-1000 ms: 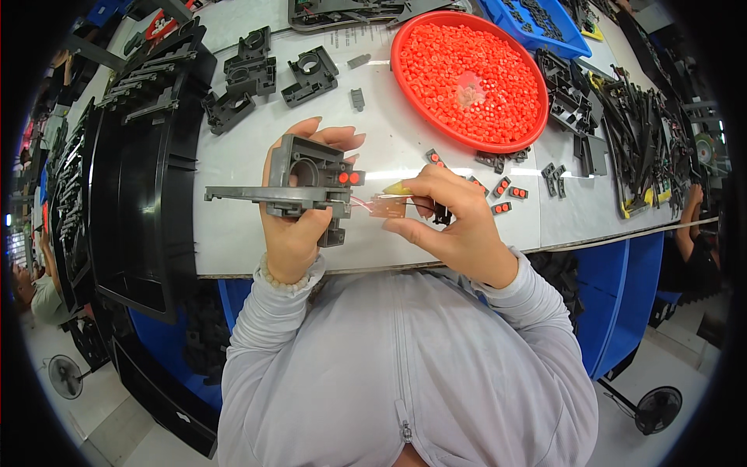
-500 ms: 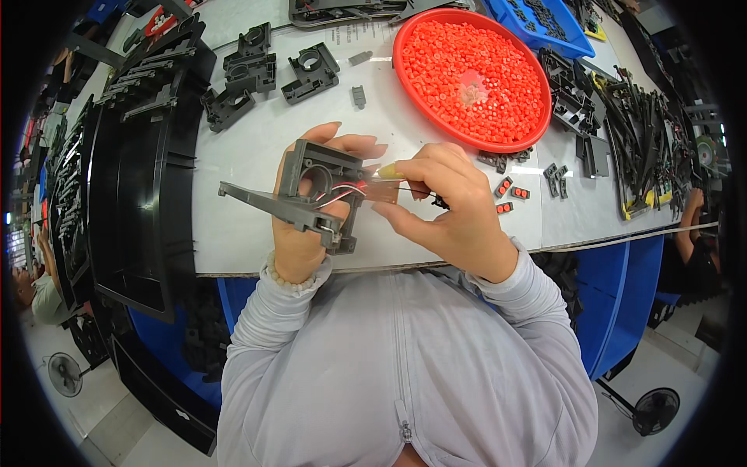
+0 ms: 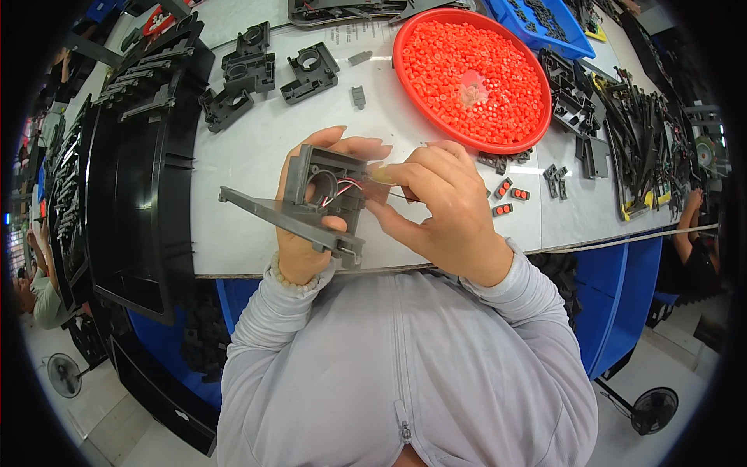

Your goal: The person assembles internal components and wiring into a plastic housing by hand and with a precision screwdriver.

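Note:
My left hand [image 3: 302, 253] is wrapped round a dark grey plastic housing [image 3: 299, 180] with a round opening and a long arm sticking out to the left. Red, white and black wires [image 3: 347, 187] run inside the housing near its right side. There, my right hand [image 3: 451, 210] pinches a small clear, brownish plastic piece [image 3: 377, 191] against the housing's right edge. A thin dark wire [image 3: 405, 198] passes below the right index finger. The fingertips partly hide the clear piece.
Beyond my hands stands a round red tray [image 3: 405, 82] of small red caps. Several grey housings [image 3: 310, 71] lie at the back left. Small blocks with red buttons [image 3: 503, 209] sit right of my right hand. A black bin [image 3: 140, 226] is at left, a blue bin [image 3: 572, 35] at far right.
My right hand has moved slightly left, bringing the clear piece closer against the housing. The housing has tilted a little, its lower end shifting down and right.

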Demonstrator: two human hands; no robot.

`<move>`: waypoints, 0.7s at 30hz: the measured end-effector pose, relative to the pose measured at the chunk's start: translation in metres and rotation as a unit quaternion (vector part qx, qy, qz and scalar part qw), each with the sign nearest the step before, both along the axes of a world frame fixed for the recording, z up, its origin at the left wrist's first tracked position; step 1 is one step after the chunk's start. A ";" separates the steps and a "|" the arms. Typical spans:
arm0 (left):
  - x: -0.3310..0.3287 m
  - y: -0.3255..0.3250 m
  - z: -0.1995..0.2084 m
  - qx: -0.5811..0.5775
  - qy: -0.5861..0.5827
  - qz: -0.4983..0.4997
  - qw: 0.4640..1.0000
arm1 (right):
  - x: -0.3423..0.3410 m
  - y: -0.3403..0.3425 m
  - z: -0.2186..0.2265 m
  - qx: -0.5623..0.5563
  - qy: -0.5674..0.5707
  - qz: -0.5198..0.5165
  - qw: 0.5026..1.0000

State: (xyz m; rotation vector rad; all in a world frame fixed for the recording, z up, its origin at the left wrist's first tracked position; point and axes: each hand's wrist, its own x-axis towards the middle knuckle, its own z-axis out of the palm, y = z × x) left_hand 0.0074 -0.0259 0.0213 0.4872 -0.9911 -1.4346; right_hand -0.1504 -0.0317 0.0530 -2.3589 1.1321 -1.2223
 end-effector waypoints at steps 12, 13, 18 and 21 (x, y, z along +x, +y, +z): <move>0.001 0.006 0.001 0.037 -0.115 0.028 0.992 | -0.001 0.001 0.004 0.092 -0.002 0.000 0.996; 0.000 0.007 -0.001 0.032 -0.115 0.045 0.992 | 0.001 0.000 0.004 0.080 -0.018 0.001 0.997; -0.005 0.009 -0.002 0.003 -0.123 0.081 0.989 | 0.001 0.001 0.003 0.053 -0.036 -0.007 0.998; -0.006 0.011 0.000 0.007 -0.128 0.092 0.987 | 0.000 0.001 0.003 0.047 -0.039 -0.014 0.998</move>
